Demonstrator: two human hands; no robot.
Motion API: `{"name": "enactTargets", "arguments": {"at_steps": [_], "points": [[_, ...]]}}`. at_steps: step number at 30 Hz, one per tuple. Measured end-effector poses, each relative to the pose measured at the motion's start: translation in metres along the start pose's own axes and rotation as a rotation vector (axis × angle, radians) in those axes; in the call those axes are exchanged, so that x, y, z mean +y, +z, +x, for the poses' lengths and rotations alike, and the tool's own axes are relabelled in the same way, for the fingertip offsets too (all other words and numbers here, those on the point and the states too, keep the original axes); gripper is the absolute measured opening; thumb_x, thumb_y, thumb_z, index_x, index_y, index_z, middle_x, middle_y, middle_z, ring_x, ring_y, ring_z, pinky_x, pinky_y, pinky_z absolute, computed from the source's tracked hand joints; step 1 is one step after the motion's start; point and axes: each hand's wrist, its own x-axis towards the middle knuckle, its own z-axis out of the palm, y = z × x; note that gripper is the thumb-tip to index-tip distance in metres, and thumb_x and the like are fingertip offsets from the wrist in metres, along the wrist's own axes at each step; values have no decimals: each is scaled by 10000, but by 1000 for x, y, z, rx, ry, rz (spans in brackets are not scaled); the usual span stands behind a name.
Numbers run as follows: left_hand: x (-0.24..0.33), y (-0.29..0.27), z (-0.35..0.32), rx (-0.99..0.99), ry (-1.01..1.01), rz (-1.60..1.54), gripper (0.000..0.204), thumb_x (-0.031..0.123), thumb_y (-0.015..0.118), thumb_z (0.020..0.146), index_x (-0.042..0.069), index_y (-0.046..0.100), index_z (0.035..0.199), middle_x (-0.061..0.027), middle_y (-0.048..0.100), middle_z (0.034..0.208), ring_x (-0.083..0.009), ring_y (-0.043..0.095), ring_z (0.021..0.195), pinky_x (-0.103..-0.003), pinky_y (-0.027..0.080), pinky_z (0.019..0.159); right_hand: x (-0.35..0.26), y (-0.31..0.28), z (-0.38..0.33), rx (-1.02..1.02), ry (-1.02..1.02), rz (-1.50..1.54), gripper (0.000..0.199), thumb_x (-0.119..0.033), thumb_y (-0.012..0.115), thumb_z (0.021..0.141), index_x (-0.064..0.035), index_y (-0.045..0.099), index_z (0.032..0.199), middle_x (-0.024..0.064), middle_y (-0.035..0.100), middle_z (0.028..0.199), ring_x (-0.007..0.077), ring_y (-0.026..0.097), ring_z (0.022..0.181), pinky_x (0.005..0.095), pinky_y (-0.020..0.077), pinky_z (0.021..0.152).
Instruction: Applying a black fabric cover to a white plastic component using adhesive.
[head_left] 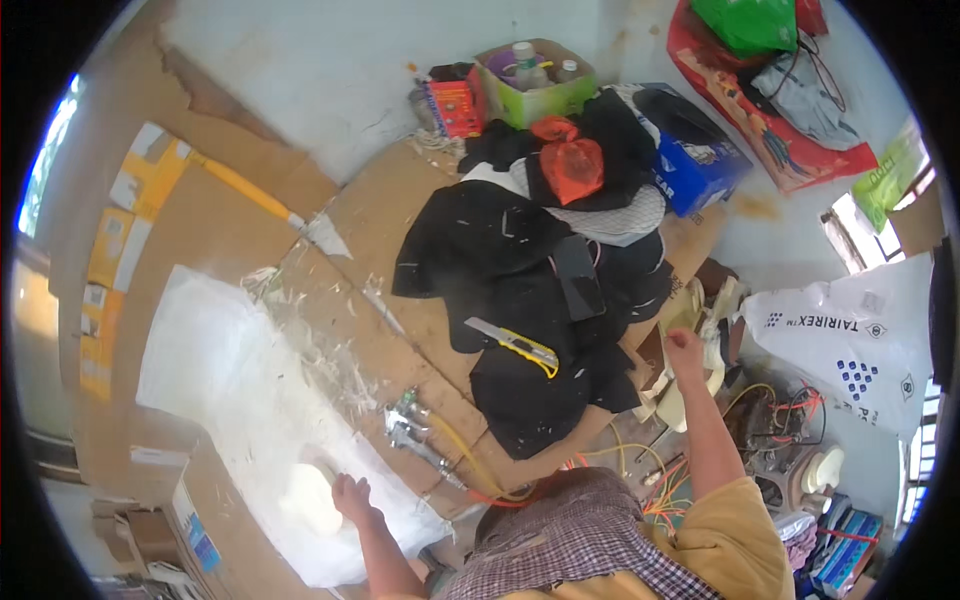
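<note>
My left hand [352, 497] is at the lower left, its fingers curled at the edge of a rounded cream-coloured piece [310, 497], over a white sheet [215, 350]. At the right my right hand [685, 355] is closed above several pale curved pieces [672, 405]; what it holds is hidden. Between the hands, a spray gun [412, 432] with a yellow hose lies on cardboard. A yellow utility knife [515, 345] with its blade out rests on black fabric pieces [530, 400]. Farther up on the fabric lies a dark phone [578, 278].
At the back stand a green carton [550, 95] with bottles and a blue box [700, 165]; a red plastic bag [572, 170] sits on the fabric. Pale scraps [335, 360] litter the cardboard. Hoses [665, 480] tangle by my right side, below a white sack [850, 335].
</note>
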Motion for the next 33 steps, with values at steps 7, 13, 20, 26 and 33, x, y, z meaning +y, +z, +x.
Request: {"name": "enactTargets", "arguments": {"at_steps": [7, 13, 20, 26, 33], "points": [[-20, -65, -16, 52, -59, -81, 347, 93, 540, 787, -2, 486, 1116, -115, 529, 978, -231, 551, 775, -301, 455, 651, -85, 61, -55, -215, -395, 5, 126, -35, 624, 696, -51, 631, 821, 80, 619, 787, 210, 607, 726, 309, 480, 651], [-26, -80, -46, -15, -40, -33, 352, 95, 561, 785, -7, 486, 1113, -117, 543, 997, -197, 555, 768, -264, 455, 650, -123, 91, -142, -529, -860, -413, 122, -150, 653, 663, -70, 622, 748, 78, 569, 812, 252, 526, 872, 378, 434, 744], [-7, -37, -77, -8, -39, -6, 306, 109, 556, 823, 7, 502, 1106, -103, 571, 1013, -185, 577, 754, -275, 469, 663, -117, 109, -114, -870, -924, -331, 57, -116, 578, 737, -62, 564, 736, 87, 523, 818, 274, 492, 860, 388, 411, 742], [14, 63, -107, -368, 111, 91, 203, 82, 529, 840, 1, 553, 1025, -84, 604, 916, -143, 584, 702, -249, 475, 636, -98, 61, -91, -682, -728, -407, 228, -250, 635, 724, -53, 541, 787, 123, 538, 870, 305, 549, 902, 402, 478, 724], [-37, 170, -166, -752, 197, 801, 236, 140, 602, 781, 10, 572, 976, -94, 608, 763, -210, 598, 680, -310, 474, 625, -26, 26, -52, -742, -401, -606, 319, -327, 627, 772, -64, 513, 912, 131, 572, 796, 313, 600, 774, 432, 476, 653]]}}
